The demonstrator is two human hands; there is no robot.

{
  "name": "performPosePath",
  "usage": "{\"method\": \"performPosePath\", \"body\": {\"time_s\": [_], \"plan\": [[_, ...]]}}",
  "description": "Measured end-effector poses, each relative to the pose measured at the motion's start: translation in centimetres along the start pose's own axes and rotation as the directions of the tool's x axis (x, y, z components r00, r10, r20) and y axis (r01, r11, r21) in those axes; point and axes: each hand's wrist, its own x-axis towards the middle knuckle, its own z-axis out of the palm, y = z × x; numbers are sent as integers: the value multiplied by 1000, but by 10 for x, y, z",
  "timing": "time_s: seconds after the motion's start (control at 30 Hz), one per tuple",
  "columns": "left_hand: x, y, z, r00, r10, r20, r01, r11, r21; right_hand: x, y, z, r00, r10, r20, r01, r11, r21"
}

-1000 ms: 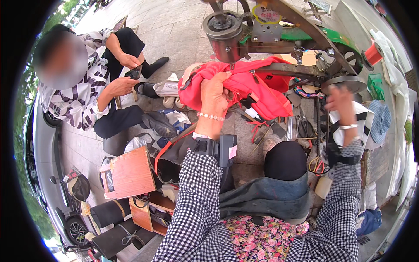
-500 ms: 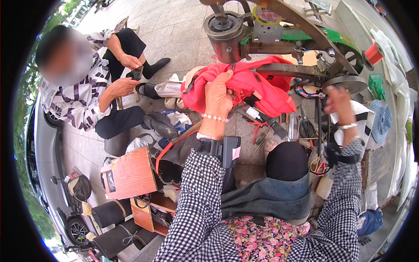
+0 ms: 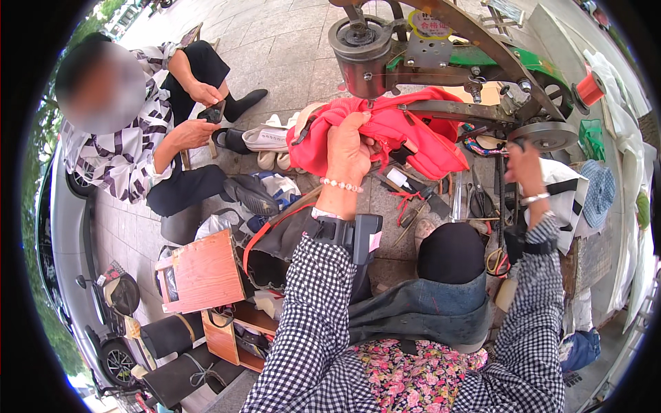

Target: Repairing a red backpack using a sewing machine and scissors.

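A bright red bag with zippers and straps lies over the narrow arm of a sewing machine, beneath its round metal head. My left hand is closed on the bag's near side, thumb on top, just below the stitching point. At the machine's right end, my right hand is at the rim of the metal handwheel. Its fingers are curled at a small dark crank knob on the wheel's near left edge; they are slightly blurred.
Scissors and other hand tools lie on the paving below the bag. An orange thread spool sits at the machine's right. White shoes stand beyond my left hand. A seated person holds a phone. A wooden box stands at left.
My right hand has moved left and slightly down around the handwheel's edge. The left hand keeps its hold on the red bag, which has shifted very little.
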Motion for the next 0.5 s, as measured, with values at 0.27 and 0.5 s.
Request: {"method": "performPosePath", "body": {"time_s": [0.27,0.5], "plan": [[3,-2,5,999,34,24,-35,999,30,5,6,-100,955,105,-278,-91,994,65],[2,3,5,996,30,81,-32,999,20,3,0,-101,870,-287,-402,25,839,-543]]}}
